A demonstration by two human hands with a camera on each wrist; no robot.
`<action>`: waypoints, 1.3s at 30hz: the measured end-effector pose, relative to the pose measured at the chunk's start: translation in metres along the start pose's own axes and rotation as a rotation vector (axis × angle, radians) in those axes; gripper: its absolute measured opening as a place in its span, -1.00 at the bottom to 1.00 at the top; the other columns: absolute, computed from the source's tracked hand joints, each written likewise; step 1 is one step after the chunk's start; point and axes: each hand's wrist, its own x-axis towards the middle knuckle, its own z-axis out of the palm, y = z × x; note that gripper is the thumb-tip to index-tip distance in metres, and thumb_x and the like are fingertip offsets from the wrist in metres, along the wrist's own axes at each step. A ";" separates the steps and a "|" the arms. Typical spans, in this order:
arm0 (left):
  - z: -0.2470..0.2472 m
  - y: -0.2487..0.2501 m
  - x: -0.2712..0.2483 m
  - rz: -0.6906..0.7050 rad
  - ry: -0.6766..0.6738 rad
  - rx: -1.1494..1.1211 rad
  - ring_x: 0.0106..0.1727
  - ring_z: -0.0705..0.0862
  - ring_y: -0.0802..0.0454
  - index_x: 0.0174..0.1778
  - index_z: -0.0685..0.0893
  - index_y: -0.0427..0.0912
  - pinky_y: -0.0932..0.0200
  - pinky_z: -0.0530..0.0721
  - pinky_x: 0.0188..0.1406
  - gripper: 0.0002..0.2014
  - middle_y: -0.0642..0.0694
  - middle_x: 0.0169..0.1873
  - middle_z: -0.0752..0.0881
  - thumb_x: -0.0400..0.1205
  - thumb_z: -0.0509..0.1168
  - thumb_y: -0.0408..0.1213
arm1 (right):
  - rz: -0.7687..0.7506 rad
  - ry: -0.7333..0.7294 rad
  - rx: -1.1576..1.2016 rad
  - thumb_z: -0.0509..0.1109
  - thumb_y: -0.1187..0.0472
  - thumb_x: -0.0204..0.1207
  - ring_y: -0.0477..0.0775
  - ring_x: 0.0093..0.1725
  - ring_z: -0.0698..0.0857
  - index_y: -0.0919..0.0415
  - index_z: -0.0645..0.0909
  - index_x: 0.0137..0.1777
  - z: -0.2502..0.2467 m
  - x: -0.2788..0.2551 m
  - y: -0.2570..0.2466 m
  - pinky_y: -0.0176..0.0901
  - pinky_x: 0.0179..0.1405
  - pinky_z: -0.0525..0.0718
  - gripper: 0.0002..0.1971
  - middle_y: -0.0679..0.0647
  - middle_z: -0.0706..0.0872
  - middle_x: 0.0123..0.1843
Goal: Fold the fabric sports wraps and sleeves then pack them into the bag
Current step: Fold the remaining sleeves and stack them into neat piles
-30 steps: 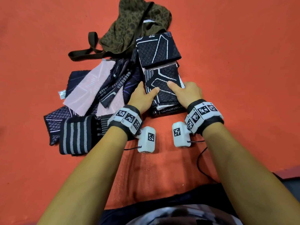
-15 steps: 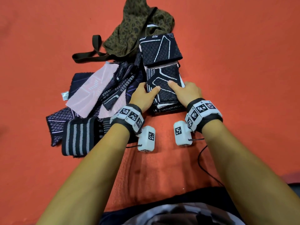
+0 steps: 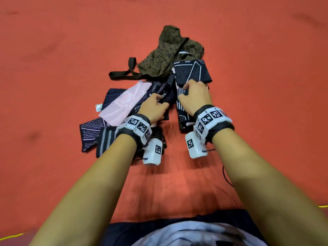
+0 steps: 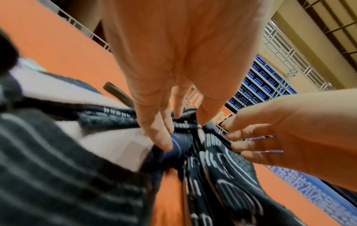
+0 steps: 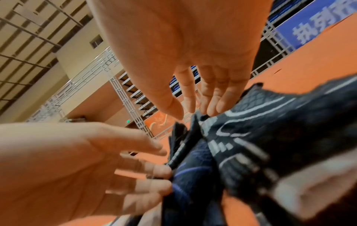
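The person is moving on from one folded piece to the next: the left hand (image 3: 154, 108) is reaching with relaxed, open fingers (image 4: 160, 137) onto the loose dark sleeves (image 3: 160, 96) just under its fingertips, while the right hand (image 3: 194, 96), fingers also straight and gripping nothing, is resting on the folded patterned wrap (image 3: 183, 112). Next, I'd judge, one sleeve needs pinching free of the pile; the camouflage bag (image 3: 168, 54) is lying beyond the fingertips. A second ago both hands were pressing that wrap together.
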 end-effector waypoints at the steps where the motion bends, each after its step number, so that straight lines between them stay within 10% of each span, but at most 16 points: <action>1: -0.009 0.000 -0.002 0.002 0.010 0.009 -0.18 0.73 -0.14 0.39 0.50 -0.15 -0.23 0.79 0.09 -0.56 -0.06 -0.21 0.65 0.58 0.36 -0.22 | -0.022 -0.033 -0.003 0.36 0.18 0.50 0.36 0.25 0.61 0.17 0.62 0.26 0.007 0.000 -0.010 0.08 0.23 0.60 -0.68 0.26 0.60 0.28; 5: -0.041 -0.005 -0.006 -0.043 0.042 0.035 -0.25 0.75 -0.21 0.15 0.52 -0.05 -0.33 0.79 0.03 -0.57 -0.11 -0.26 0.69 0.37 0.35 -0.09 | -0.119 -0.157 -0.046 0.37 0.20 0.49 0.37 0.21 0.64 0.20 0.62 0.20 0.037 0.002 -0.040 0.07 0.16 0.64 -0.71 0.26 0.65 0.21; 18: -0.109 -0.032 0.027 -0.058 0.069 0.662 0.35 0.62 -0.18 0.46 0.53 -0.19 0.07 0.56 0.21 -0.52 -0.21 0.36 0.65 0.61 0.40 -0.21 | -0.299 -0.397 -0.247 0.34 0.22 0.56 0.33 0.24 0.68 0.24 0.56 0.37 0.106 0.031 -0.104 0.04 0.15 0.69 -0.62 0.27 0.67 0.30; 31: -0.118 -0.050 0.049 -0.165 -0.035 0.811 0.13 0.66 -0.16 0.39 0.54 -0.06 0.06 0.63 -0.04 -0.34 -0.15 0.23 0.67 0.36 0.60 -0.24 | -0.305 -0.467 -0.371 0.38 0.28 0.52 0.32 0.18 0.68 0.16 0.55 0.35 0.127 0.046 -0.108 0.01 0.00 0.65 -0.62 0.21 0.62 0.30; 39: -0.112 -0.054 0.048 -0.097 0.016 0.808 0.23 0.66 -0.22 0.37 0.55 -0.18 -0.02 0.65 0.14 -0.59 -0.24 0.26 0.67 0.63 0.38 -0.14 | -0.292 -0.417 -0.370 0.41 0.19 0.58 0.29 0.11 0.71 0.01 0.68 0.15 0.131 0.047 -0.115 -0.04 -0.07 0.61 -0.82 0.14 0.68 0.21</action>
